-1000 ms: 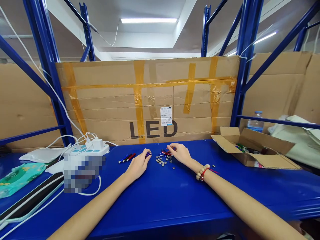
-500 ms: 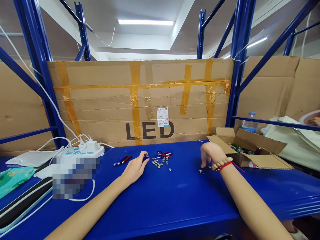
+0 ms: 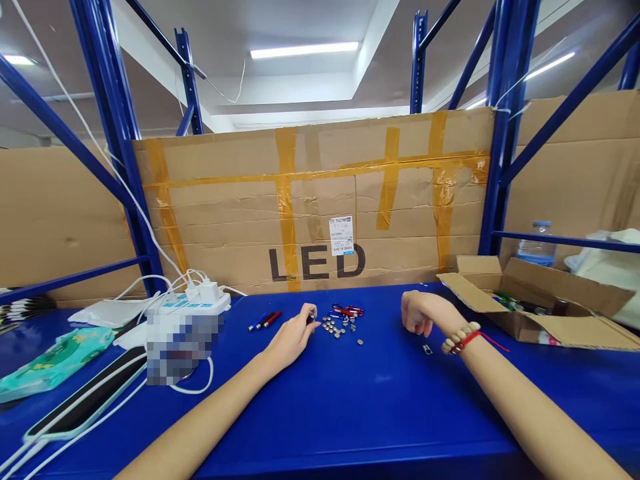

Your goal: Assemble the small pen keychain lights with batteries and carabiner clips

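Since a second ago the right hand (image 3: 419,313) has left the pile of small parts and swung off toward the cardboard box; over the last half second it has barely shifted, and the left hand has stayed put.

Far left on the blue table (image 3: 350,407) lies a teal patterned pouch (image 3: 55,353), with a dark flat case (image 3: 85,405) in front of it and a white power strip (image 3: 197,301) with plugged-in chargers and trailing white cables behind. Next come a few slim pens (image 3: 265,320), blue, black and red, lying side by side.

The left hand (image 3: 293,337) rests on the table, fingers curled together, thumb and fingertips pinching a small dark purple cylinder (image 3: 311,316) with a shiny metal end, right at the left edge of the pile. Only its tip shows past the fingers.

Just beside it are scattered button cells (image 3: 335,327), small round and silvery, with one lying apart nearer the person, and red and blue clip-like bits (image 3: 347,311) behind them.

The right hand hangs just above the table with its fingers loosely curled inward; I cannot tell whether it holds anything. A bead bracelet (image 3: 460,338) with a red cord circles the wrist. A tiny silvery part (image 3: 427,349) lies on the table just below the hand.

Right of that sits an open cardboard box (image 3: 530,320), and a water bottle (image 3: 537,247) stands behind it. The big taped carton (image 3: 310,207) marked LED backs the table.
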Demonstrator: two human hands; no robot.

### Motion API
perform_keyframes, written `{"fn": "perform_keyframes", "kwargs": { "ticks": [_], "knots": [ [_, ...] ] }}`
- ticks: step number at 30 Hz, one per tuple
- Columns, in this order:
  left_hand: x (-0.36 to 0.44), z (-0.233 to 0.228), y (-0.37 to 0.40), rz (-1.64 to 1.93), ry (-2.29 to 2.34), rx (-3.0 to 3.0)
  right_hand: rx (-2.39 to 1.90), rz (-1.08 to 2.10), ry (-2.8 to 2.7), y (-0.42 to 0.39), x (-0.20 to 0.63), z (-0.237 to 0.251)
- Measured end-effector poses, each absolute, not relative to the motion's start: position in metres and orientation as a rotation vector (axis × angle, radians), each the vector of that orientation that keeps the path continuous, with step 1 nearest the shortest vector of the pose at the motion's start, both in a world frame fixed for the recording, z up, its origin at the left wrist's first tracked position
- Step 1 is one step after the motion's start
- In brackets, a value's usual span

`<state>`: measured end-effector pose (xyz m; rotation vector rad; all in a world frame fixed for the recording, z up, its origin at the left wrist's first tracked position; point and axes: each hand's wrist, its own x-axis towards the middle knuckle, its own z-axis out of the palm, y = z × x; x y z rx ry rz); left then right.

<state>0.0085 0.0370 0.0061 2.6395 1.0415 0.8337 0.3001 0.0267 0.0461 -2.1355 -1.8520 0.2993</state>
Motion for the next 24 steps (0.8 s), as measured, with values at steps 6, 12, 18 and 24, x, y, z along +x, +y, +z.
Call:
{"fn": "perform_keyframes", "kwargs": {
  "ticks": [6, 12, 18, 24],
  "knots": [
    [0.009, 0.008, 0.034, 0.839, 0.939, 2.627, -2.038, 0.651, -2.086, 0.022, 0.257, 0.045],
    [0.01, 0.009, 0.034, 0.828, 0.953, 2.714, -1.911, 0.473, -2.206, 0.024, 0.24, 0.038],
    [0.008, 0.011, 0.036, 0.441, 0.979, 3.265, -1.917, 0.226, -2.236, 0.022, 0.238, 0.039],
    [0.011, 0.01, 0.036, 0.339, 1.043, 3.531, -1.853, 0.046, -2.209, 0.021, 0.241, 0.042]
  ]
}}
